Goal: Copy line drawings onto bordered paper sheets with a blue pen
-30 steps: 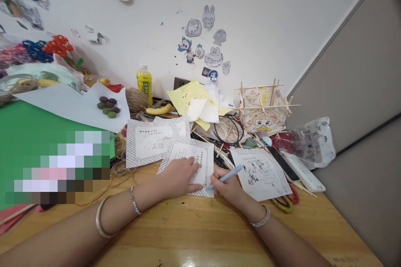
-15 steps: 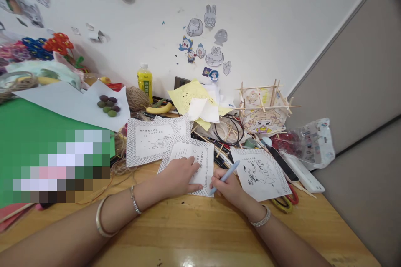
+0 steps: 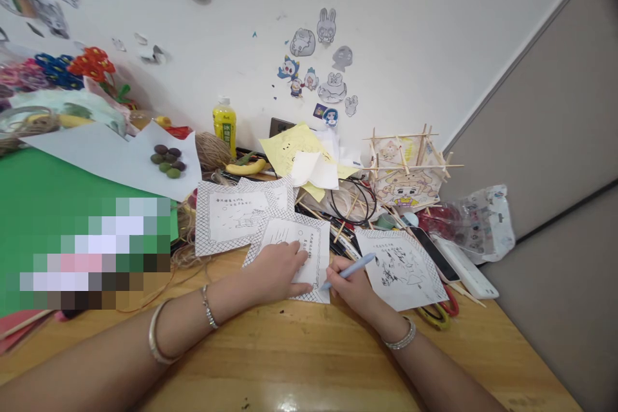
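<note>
My left hand (image 3: 282, 270) lies flat with fingers spread on a white sheet with a patterned border (image 3: 316, 251), covering part of its drawing and writing. My right hand (image 3: 351, 283) grips a light blue pen (image 3: 357, 265), tilted up to the right, its tip at the lower right border of that sheet. To the right of my right hand lies a sheet with dark ink drawings (image 3: 403, 270). Beyond my left hand is another bordered sheet with a small building drawn on it (image 3: 236, 215).
Yellow paper (image 3: 273, 148), a yellow drink bottle (image 3: 224, 125) and a stick frame (image 3: 408, 167) stand along the wall. A phone (image 3: 437, 254) and scissors handles (image 3: 434, 317) lie at right. Green board (image 3: 72, 187) covers the left; one patch is blurred out.
The pen leans over more, and its tip has shifted slightly left and up onto the sheet's border. My left hand stays in place. The view has shifted slightly.
</note>
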`<move>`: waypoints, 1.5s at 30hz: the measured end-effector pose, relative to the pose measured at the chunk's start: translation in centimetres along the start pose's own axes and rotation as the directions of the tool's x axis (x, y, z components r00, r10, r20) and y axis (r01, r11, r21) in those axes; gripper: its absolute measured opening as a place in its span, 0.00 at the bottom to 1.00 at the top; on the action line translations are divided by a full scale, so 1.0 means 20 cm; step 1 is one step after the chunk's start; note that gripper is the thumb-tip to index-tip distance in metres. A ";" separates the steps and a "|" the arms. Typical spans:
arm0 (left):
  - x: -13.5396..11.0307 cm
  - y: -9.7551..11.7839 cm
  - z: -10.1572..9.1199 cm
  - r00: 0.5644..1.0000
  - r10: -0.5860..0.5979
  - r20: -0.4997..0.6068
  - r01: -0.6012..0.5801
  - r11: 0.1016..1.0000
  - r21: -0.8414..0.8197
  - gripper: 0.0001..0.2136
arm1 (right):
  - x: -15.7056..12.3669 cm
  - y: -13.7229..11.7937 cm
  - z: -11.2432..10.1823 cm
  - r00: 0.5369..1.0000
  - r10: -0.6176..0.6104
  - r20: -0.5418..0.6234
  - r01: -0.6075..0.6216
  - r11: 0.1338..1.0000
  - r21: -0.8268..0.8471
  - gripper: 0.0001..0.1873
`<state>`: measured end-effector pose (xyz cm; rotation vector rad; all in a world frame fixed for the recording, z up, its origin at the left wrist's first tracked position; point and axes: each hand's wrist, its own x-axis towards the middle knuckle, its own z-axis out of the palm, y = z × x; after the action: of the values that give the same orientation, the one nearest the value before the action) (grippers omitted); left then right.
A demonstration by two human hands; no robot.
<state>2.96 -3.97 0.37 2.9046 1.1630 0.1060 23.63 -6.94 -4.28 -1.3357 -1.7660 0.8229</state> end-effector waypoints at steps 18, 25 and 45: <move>0.00 0.00 0.01 1.000 -0.001 -0.016 0.001 1.000 0.012 0.23 | 0.00 0.00 0.00 1.000 0.017 0.007 -0.017 1.000 0.008 0.16; 0.00 0.01 0.00 1.000 -0.008 0.004 0.007 1.000 0.024 0.23 | -0.01 0.01 0.00 0.997 0.075 0.023 -0.077 0.992 0.101 0.13; 0.00 0.01 -0.01 1.000 -0.014 0.011 0.014 1.000 0.013 0.22 | 0.01 -0.01 -0.02 0.999 0.041 -0.015 -0.038 0.981 0.189 0.15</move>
<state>3.08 -4.11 0.62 2.9037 1.1859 0.0823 23.76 -6.76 -3.85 -1.2518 -1.6078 0.9715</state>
